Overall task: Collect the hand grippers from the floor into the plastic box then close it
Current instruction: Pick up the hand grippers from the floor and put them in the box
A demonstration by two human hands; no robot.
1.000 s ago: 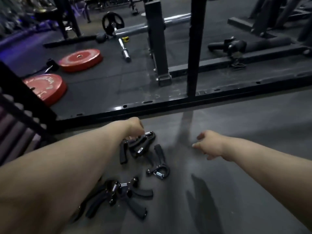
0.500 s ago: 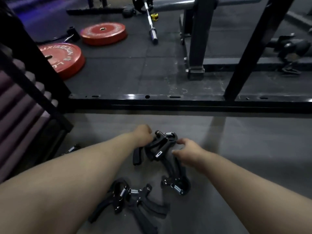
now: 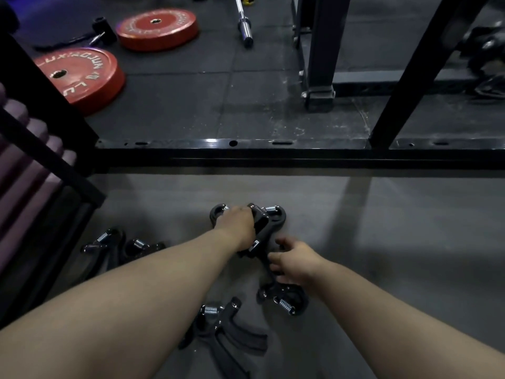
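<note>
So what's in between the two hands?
The black handles of the hand grippers fill the gap between the left hand and the right hand, which each grip one. The head view shows it.

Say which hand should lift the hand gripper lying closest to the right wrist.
Right. The right hand curls round the handle of that hand gripper; the left hand is full, gripping other grippers farther ahead.

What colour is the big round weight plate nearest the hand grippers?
The weight plate is red with pale lettering, clearest in the head view.
</note>
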